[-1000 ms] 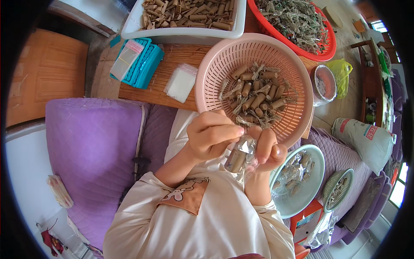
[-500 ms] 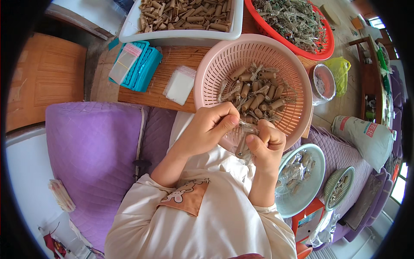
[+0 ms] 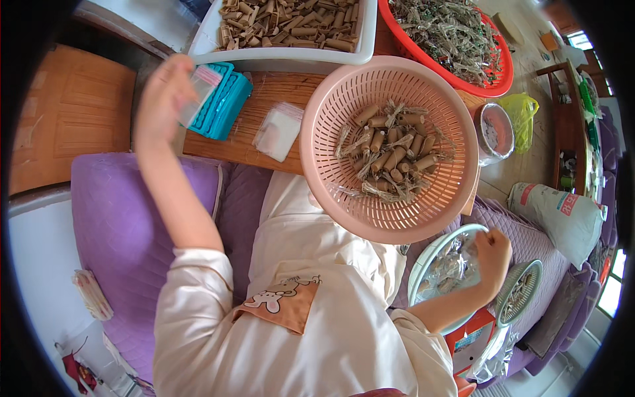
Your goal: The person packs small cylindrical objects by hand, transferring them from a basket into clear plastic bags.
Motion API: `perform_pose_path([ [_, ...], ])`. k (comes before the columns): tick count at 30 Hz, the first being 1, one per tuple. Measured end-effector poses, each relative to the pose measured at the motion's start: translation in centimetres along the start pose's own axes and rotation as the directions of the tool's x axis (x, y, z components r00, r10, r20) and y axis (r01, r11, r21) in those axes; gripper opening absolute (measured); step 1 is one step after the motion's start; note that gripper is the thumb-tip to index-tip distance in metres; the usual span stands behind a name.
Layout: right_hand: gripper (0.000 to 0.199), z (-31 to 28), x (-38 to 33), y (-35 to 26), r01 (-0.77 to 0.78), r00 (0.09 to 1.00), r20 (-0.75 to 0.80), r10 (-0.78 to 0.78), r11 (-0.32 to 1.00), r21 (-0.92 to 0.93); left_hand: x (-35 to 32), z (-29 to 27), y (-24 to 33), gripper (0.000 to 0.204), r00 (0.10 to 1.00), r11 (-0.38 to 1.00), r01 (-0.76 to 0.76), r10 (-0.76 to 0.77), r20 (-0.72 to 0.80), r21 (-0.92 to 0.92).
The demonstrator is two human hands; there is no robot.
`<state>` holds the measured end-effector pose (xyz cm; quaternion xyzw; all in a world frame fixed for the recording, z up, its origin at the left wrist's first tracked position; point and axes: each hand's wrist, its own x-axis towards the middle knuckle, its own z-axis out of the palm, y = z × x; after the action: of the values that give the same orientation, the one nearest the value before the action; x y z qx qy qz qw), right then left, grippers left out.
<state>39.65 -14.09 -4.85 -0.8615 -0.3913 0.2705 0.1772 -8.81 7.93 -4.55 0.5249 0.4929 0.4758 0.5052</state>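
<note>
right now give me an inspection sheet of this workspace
surface: wooden board across the lap; purple cushion at the left.
job's things: pink basket with brown stick pieces; small clear bag; round tray of filled clear bags.
clutter: white tray of sticks, red basket of dried strands, teal box, loose clear bags, white sack.
hands: left hand raised, holding the small clear bag; right hand at the round tray, grip unclear.
cables: nothing seen.
surroundings: wooden floor, window at far right.
</note>
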Motion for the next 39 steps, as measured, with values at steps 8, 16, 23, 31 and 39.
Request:
perform_pose_path([
  [8,0.025,0.1,-0.2,2.0,0.055,0.975,-0.182,-0.13,0.929,-0.367,5.1,-10.9,0.3,0.062,0.91,0.897,0.325,-0.383,0.159,0.299],
  [16,0.028,6.4,3.0,-9.5,0.68,0.732,0.139,-0.667,0.726,-0.1,7.2,-11.9,-2.3,0.08,0.71,0.471,0.701,-0.526,-0.468,0.535],
  [23,0.022,8.4,6.6,-9.0,0.749,0.648,0.386,-0.657,0.458,-0.479,8.1,-11.1,0.5,0.062,0.918,0.934,0.355,-0.341,-0.205,0.037],
  [31,0.025,5.3,4.8,-12.0,0.744,0.651,0.193,-0.734,0.667,0.027,5.7,-2.6,1.0,0.057,0.801,0.407,-0.237,0.596,-0.06,0.882],
  [39,0.024,6.3,3.1,-12.6,0.596,0.714,0.176,-0.678,0.72,0.356,-7.4,18.3,-0.9,0.051,0.705,0.707,-0.639,0.384,0.596,0.302],
])
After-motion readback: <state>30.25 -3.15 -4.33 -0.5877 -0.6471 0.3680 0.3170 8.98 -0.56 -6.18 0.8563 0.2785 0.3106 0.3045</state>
